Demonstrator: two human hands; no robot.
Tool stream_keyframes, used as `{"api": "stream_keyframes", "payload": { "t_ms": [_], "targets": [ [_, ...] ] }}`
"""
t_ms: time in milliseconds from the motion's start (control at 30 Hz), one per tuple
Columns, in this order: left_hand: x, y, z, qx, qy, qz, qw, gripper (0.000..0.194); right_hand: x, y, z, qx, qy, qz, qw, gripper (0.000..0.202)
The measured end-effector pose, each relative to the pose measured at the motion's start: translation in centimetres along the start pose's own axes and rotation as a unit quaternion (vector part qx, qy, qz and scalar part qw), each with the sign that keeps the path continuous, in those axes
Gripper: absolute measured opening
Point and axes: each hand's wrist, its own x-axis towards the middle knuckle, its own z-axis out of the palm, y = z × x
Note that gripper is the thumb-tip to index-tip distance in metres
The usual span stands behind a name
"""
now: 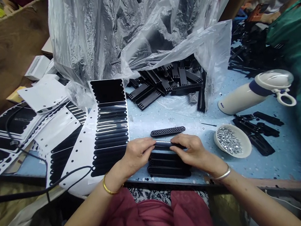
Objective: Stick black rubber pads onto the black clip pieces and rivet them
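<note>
My left hand point(140, 151) and my right hand point(187, 146) pinch the two ends of a glossy black strip point(163, 144), held level between them. Just below it on the table lie several black bars point(168, 166), side by side with rounded ends. Beyond my fingers rests a black bar with a lattice surface point(168, 131). To the left of my left hand is a white backing sheet point(127, 129) carrying rows of black strip stickers point(112, 141). What lies directly under the held strip is partly hidden by my fingers.
A white bowl point(248, 146) of small metal parts stands right, near black plastic pieces point(261, 143) and a cream bottle point(244, 96) lying tilted. Behind, a clear plastic bag point(140, 54) spills black parts point(146, 95). Sticker sheets point(57, 133) and a black cable point(48, 187) lie left. Another person's green sleeve point(294, 44) shows right.
</note>
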Motion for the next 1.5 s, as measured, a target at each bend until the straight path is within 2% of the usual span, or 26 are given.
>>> {"api": "stream_keyframes", "payload": {
  "t_ms": [233, 1033, 1100, 1233, 1300, 1367, 1500],
  "targets": [
    [-0.1, -0.3, 0.2, 0.056, 0.002, 0.05, 0.997, 0.019, -0.5, 0.5, -0.4, 0.058, 0.014, 0.026, 0.998, 0.014],
    [0.3, -0.5, 0.2, 0.035, 0.006, 0.056, 0.998, 0.02, -1.8, 1.8, -0.6, 0.121, 0.011, 0.056, 0.991, 0.02],
    [0.2, -0.6, 0.2, 0.034, 0.01, 0.054, 0.998, 0.019, -1.9, 1.7, -1.0, 0.108, 0.037, 0.078, 0.99, 0.022],
    [0.1, -0.6, 0.3, 0.029, 0.015, 0.045, 0.998, 0.018, -2.5, 1.7, -2.1, 0.091, 0.151, 0.135, 0.975, 0.02],
    [0.1, -0.6, 0.3, 0.027, 0.02, 0.044, 0.998, 0.018, -2.7, 1.7, -2.2, 0.065, 0.182, 0.146, 0.97, 0.018],
    [0.1, -0.6, 0.3, 0.025, 0.024, 0.043, 0.998, 0.018, -2.8, 1.7, -1.8, 0.031, 0.17, 0.162, 0.972, 0.017],
    [0.2, -0.6, 0.3, 0.022, 0.02, 0.048, 0.998, 0.018, -2.7, 1.7, -0.4, -0.004, 0.098, 0.186, 0.978, 0.027]
  ]
}}
